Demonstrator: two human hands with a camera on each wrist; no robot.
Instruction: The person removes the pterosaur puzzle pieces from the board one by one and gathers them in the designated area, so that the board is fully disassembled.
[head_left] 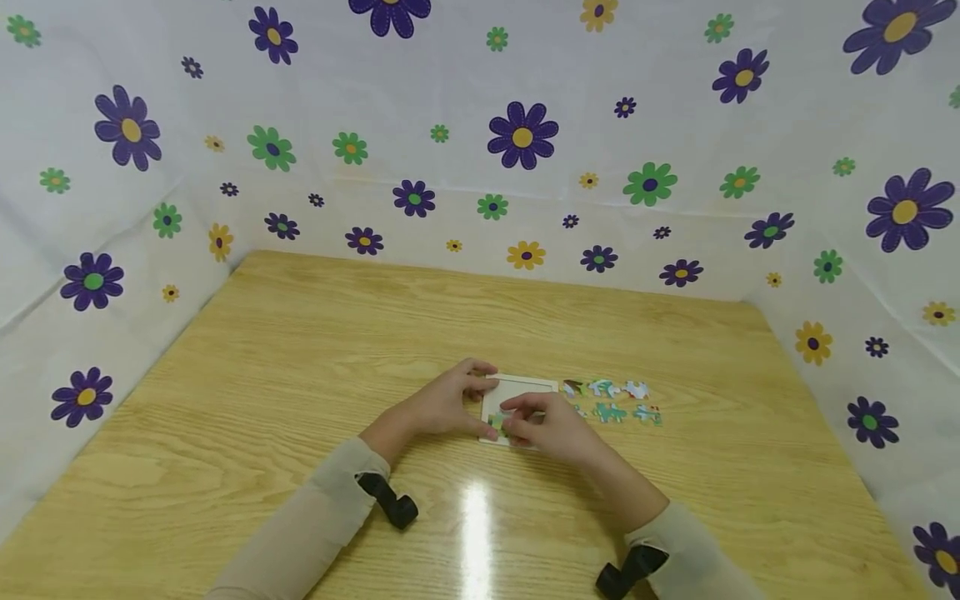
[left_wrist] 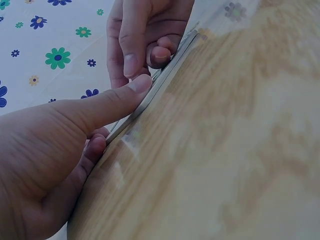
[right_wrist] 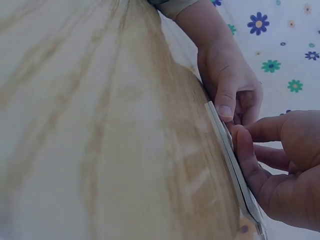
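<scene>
A small pale puzzle tray [head_left: 521, 387] with a raised rim lies flat on the wooden table. My left hand [head_left: 450, 402] grips its left side, with the thumb at the near corner and the fingers at the far corner. In the left wrist view the left thumb [left_wrist: 122, 101] presses on the rim. A green puzzle piece [head_left: 495, 421] is in the tray's near left corner. Over the tray, my right hand [head_left: 553, 427] pinches at this piece with thumb and index finger, hiding part of it. In the right wrist view those fingertips [right_wrist: 243, 142] meet close above the tray.
Several loose puzzle pieces [head_left: 610, 412] lie in two rows just right of the tray, some partly behind the right hand. A flower-patterned white cloth [head_left: 450, 100] surrounds the wooden table [head_left: 337, 317] at the back and sides.
</scene>
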